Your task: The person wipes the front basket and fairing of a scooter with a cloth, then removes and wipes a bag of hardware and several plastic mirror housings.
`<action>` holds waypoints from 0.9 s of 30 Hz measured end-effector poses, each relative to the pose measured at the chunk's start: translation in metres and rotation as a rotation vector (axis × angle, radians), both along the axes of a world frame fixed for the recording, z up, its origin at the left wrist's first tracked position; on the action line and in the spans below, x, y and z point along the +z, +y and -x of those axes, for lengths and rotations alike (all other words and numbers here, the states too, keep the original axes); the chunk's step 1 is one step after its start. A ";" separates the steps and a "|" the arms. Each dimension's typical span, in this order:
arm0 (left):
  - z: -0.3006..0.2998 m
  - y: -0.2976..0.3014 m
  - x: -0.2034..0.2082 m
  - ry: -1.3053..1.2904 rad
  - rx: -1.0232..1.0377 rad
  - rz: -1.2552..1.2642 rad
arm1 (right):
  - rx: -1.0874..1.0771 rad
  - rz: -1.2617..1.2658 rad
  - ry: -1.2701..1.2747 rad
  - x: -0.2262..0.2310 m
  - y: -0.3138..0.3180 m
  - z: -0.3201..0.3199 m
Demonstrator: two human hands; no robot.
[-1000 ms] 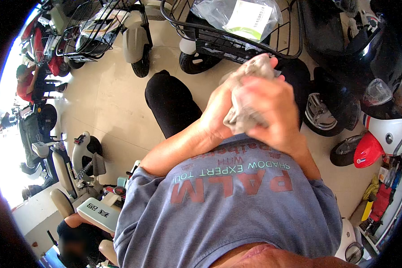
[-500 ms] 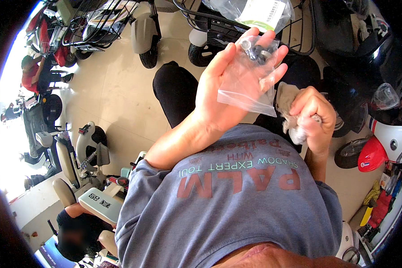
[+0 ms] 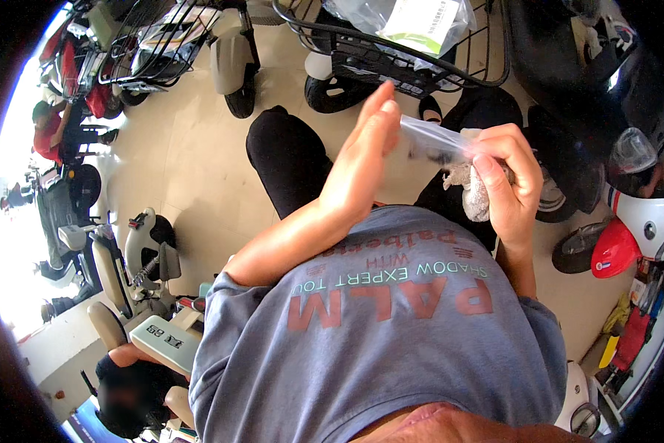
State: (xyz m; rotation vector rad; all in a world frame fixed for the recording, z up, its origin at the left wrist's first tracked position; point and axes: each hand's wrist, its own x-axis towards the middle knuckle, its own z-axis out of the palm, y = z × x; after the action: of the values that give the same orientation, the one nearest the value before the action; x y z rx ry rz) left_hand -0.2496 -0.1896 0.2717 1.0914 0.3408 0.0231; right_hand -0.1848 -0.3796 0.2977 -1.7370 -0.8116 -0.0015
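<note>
My right hand (image 3: 513,173) is closed, pinching one end of a clear zip bag (image 3: 435,134) between thumb and fingers. A crumpled greyish-white rag (image 3: 476,199) is also gripped there, hanging below the thumb. The bag stretches leftward and is smeared by motion; small dark pieces show faintly in its lower part. My left hand (image 3: 365,151) is turned edge-on, its fingers stretched out and its palm towards the bag. The bag's left end reaches the left fingers; whether they touch it cannot be made out.
Ahead stands a scooter with a black wire basket (image 3: 413,55) holding plastic-wrapped goods and a labelled packet. Parked scooters line the left, with a pale green seat (image 3: 166,343) nearby. Two other people are at the left. A red-and-white scooter body (image 3: 618,247) stands at right.
The bag lay on my upturned left palm; now my right hand holds its end beside the rag. My left hand has turned edge-on and moved slightly down and left.
</note>
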 end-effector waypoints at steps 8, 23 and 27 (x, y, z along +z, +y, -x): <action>0.005 0.014 0.029 -0.253 -0.262 -0.480 | 0.025 -0.007 0.168 -0.003 -0.005 0.001; -0.005 0.020 0.031 -0.727 -0.162 -1.271 | 0.060 0.149 -0.179 0.003 -0.001 -0.001; -0.001 0.019 0.034 -0.634 -0.204 -1.140 | 0.082 0.097 -0.083 0.003 0.000 -0.001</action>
State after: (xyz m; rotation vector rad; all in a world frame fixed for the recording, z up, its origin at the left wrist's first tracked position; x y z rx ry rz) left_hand -0.2484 -0.1705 0.3053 2.1498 -0.4345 0.4133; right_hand -0.1836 -0.3794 0.3006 -1.8033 -0.9571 0.0207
